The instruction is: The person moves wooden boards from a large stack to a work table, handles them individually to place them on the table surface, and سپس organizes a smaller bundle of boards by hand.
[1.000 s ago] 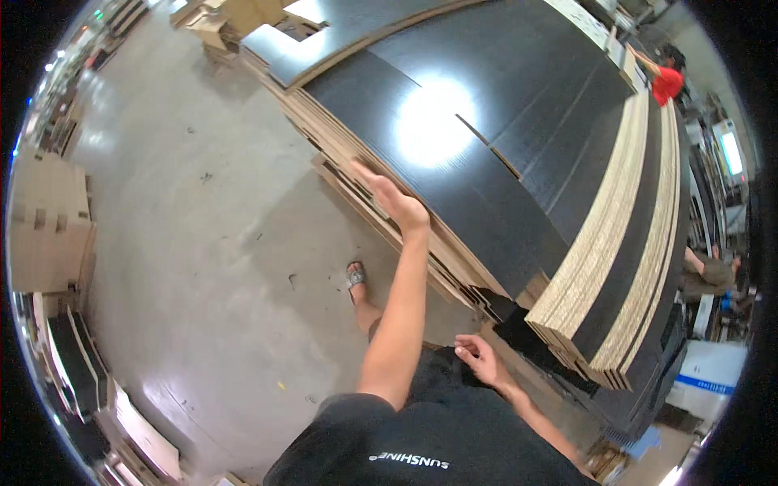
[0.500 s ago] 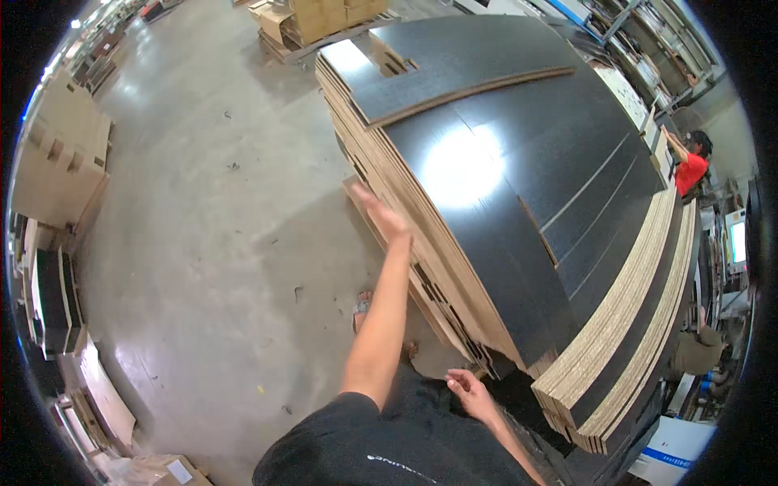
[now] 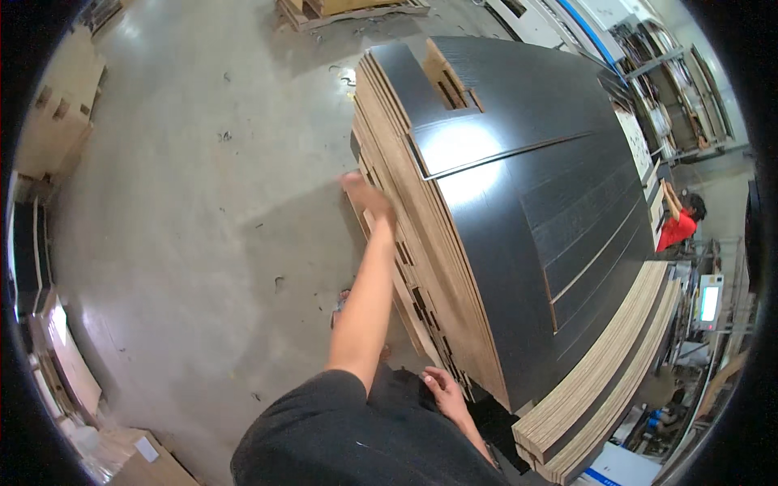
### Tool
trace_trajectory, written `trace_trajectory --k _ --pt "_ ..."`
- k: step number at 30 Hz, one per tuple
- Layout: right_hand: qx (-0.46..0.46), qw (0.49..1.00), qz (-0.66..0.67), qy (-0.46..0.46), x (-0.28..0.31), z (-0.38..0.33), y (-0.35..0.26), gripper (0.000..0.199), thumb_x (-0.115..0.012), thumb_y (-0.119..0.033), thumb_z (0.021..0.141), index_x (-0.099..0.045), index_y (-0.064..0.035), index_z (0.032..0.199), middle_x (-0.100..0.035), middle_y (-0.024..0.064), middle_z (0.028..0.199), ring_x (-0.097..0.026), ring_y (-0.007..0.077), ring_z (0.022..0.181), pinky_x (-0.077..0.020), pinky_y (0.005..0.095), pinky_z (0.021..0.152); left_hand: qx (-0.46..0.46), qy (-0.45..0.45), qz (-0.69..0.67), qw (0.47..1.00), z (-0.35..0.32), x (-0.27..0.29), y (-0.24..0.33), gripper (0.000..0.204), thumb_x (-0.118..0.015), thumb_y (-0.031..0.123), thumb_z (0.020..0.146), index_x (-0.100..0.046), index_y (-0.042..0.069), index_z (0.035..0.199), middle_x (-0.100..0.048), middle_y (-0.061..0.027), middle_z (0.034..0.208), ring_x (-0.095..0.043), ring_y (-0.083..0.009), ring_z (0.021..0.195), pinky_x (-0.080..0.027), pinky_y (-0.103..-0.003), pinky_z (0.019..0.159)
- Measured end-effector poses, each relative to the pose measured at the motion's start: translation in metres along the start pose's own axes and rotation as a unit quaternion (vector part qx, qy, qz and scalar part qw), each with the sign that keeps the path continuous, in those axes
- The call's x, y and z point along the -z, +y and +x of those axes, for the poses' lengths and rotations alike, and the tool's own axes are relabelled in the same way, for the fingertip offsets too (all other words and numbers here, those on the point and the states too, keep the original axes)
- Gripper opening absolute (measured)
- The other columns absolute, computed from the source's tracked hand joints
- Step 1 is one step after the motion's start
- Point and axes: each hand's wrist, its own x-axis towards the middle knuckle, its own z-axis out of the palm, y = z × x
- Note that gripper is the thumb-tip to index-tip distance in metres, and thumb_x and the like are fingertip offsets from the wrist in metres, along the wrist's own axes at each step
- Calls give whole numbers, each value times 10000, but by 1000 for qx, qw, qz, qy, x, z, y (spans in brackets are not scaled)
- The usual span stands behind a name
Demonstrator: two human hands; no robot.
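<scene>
The left hand (image 3: 366,194) reaches up, blurred, fingers flat against the side of the stack of boards (image 3: 502,211) at frame centre; the right hand (image 3: 442,389) grips its lower corner; nothing looks lifted yet; concrete floor (image 3: 203,202) left.

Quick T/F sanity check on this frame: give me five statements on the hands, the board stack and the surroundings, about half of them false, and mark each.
1. The left hand is stretched out to the side edge of the tall board stack. True.
2. The right hand is raised above the top of the stack. False: it is low, close to the body, at the near bottom corner of the stack.
3. The top board of the stack is dark and glossy. True.
4. A person in a red top stands beyond the stack on the right. True.
5. The floor is covered with green carpet. False: it is bare grey concrete.
</scene>
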Motion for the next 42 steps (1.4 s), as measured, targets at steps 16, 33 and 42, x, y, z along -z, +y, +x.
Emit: trace_trajectory --k 16,33,42 --pt "-18 998 -44 -45 -15 44 -57 559 -633 -380 1085 -535 -1 1484 -637 170 1442 -594 261 1340 -440 394 1146 -135 -14 196 971 62 -106 76 951 -269 713 1083 -148 -32 1662 -208 -178 1725 -230 -320 1574 -182 -429 1297" --pt "-5 993 -79 -84 -35 60 -89 533 -626 -363 1090 -541 -16 1486 -645 153 1435 -617 256 1311 -471 395 1122 -163 -74 197 964 70 -112 135 934 -180 690 1093 67 9 1683 70 -184 1780 66 -304 1647 39 -450 1325" --pt "-24 992 -91 -83 -38 54 -99 545 -621 -372 1091 -537 -13 1492 -636 154 1446 -588 257 1349 -453 395 1137 -151 -115 158 969 79 -112 113 874 -204 650 1115 12 37 1699 23 -149 1790 28 -285 1650 14 -414 1325"
